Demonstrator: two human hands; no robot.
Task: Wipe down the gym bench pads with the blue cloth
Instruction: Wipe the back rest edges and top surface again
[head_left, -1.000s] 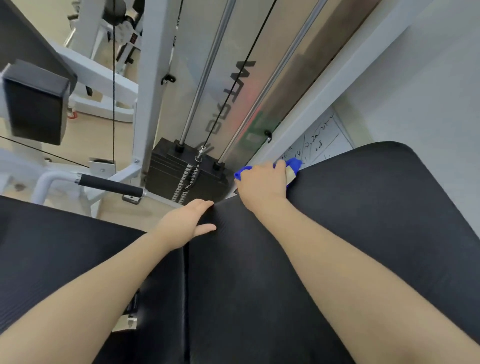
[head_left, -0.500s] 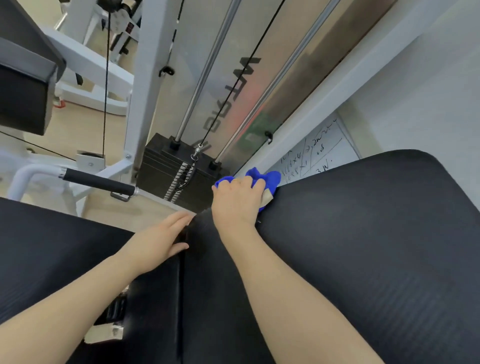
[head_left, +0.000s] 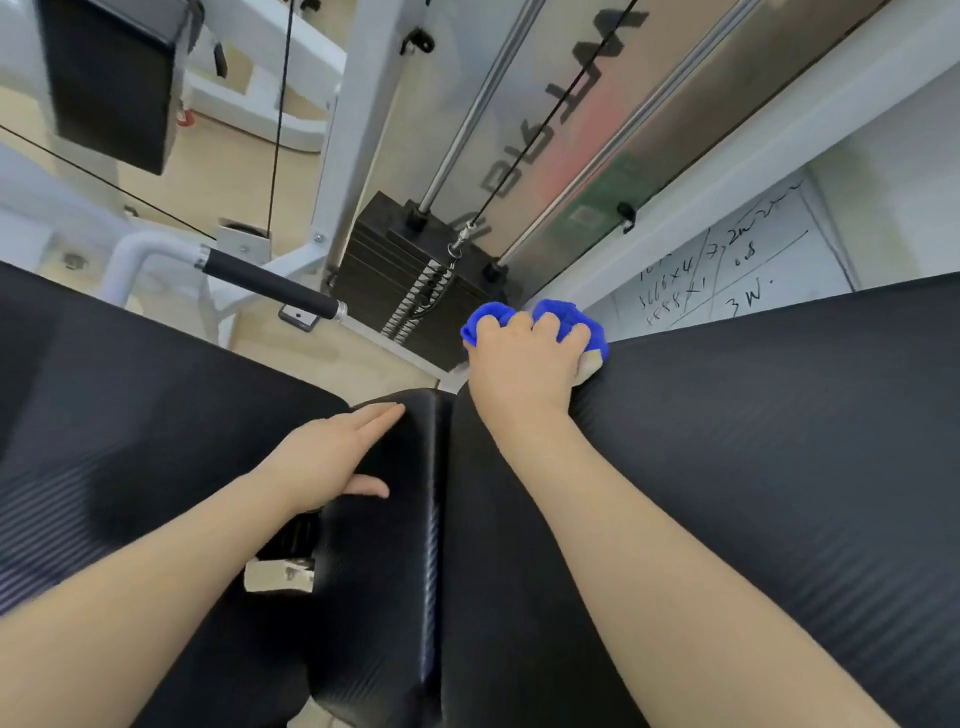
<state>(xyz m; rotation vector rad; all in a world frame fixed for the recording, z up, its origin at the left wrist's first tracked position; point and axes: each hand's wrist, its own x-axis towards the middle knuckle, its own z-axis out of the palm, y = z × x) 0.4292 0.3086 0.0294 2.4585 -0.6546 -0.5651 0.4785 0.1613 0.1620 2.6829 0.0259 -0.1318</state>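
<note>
I see my right hand (head_left: 524, 364) gripping the blue cloth (head_left: 540, 317) at the bench pad (head_left: 753, 467) edge (cloth mostly hidden underneath); left hand (head_left: 332, 457) rests flat, fingers spread.

Ribbed matt black bench pads (head_left: 753, 467), fluffy blue cloth (head_left: 558, 312), polished metal guide rods (head_left: 467, 119)

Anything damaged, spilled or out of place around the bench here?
Nothing stands out. The right hand presses the blue cloth on the far edge of the right pad; the left hand lies flat on the narrow middle pad. Pads look intact.
</note>
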